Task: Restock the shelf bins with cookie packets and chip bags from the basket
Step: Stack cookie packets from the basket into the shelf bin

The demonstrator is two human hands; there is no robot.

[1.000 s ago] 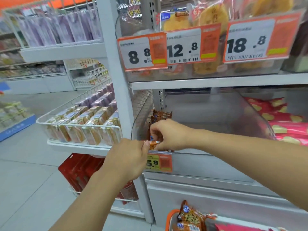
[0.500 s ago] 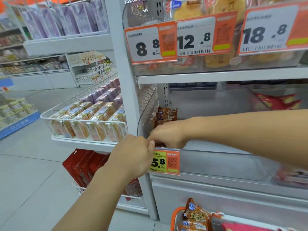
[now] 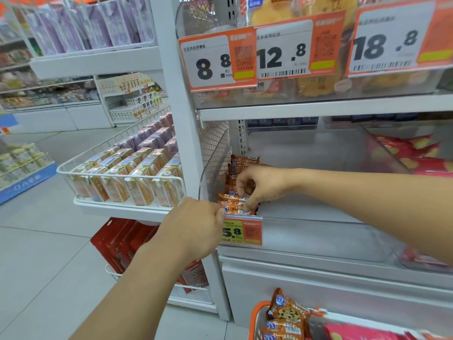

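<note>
A row of orange cookie packets (image 3: 241,163) stands along the left wall of a clear shelf bin (image 3: 318,231). More cookie packets (image 3: 232,204) lie at its front left corner. My right hand (image 3: 262,185) reaches into the bin from the right and pinches the front packets between thumb and curled fingers. At the bin's front edge, my left hand (image 3: 196,227) has curled fingers and grips the left end of the same packets. An orange-rimmed basket (image 3: 255,315) below holds cookie packets (image 3: 286,312) and red chip bags (image 3: 355,332).
Red chip bags (image 3: 411,153) fill the neighbouring bin to the right. A 5.8 price tag (image 3: 241,231) hangs on the bin front. Left of the white upright (image 3: 176,119) is a wire rack of small cartons (image 3: 127,177), with red boxes (image 3: 122,244) below it.
My right hand has drawn back from my left hand and gone a little deeper into the bin, uncovering the front packets. The left hand stays at the front edge.
</note>
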